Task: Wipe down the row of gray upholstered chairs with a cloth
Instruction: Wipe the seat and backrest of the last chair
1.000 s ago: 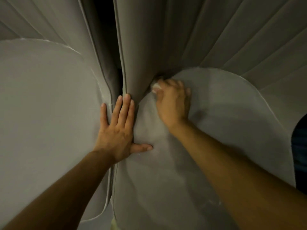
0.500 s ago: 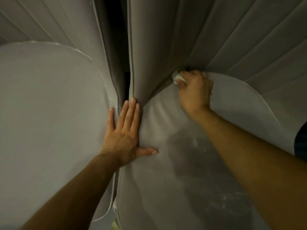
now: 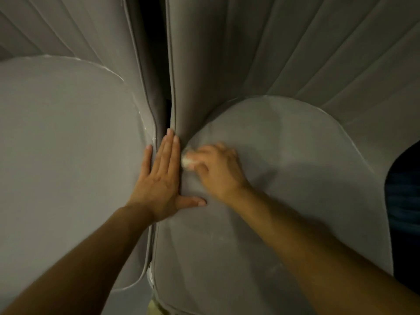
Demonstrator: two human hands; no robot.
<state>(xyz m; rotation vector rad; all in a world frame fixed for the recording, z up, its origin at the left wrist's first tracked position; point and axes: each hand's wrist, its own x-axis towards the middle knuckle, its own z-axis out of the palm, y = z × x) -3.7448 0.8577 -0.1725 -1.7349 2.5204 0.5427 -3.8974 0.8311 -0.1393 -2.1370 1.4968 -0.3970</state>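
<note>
**Wiping the inner rear corner of the right seat.** We see the right hand (image 3: 218,169) with its fingers curled round a small white cloth (image 3: 186,160). Only a bunched end of the cloth shows past the knuckles, pressed to the right seat (image 3: 284,155) just beside the gap (image 3: 167,110) that parts it from the left seat (image 3: 68,144). The left hand (image 3: 159,185) lies flat across that gap and holds nothing: its fingers (image 3: 169,148) are straight and close together, pointing toward the backrests, and the thumb is spread onto the right seat. We judge that it braces the person or presses the cushion edges apart. The next stroke, we judge, runs along the seat's inner edge or out across its broad middle. It calls for even downward pressure, with the cloth kept tucked beneath the fingertips. The left hand almost touches the cloth and stands in the way of any stroke along the seam, so we expect it must lift or slide first. Behind rise the ribbed right backrest (image 3: 295,46) and left backrest (image 3: 68,30). Pale streaks (image 3: 109,70) line the left seat's piping, which suggests that edge also wants wiping. A dark blue patch (image 3: 404,201) at the right margin cannot be identified.
</note>
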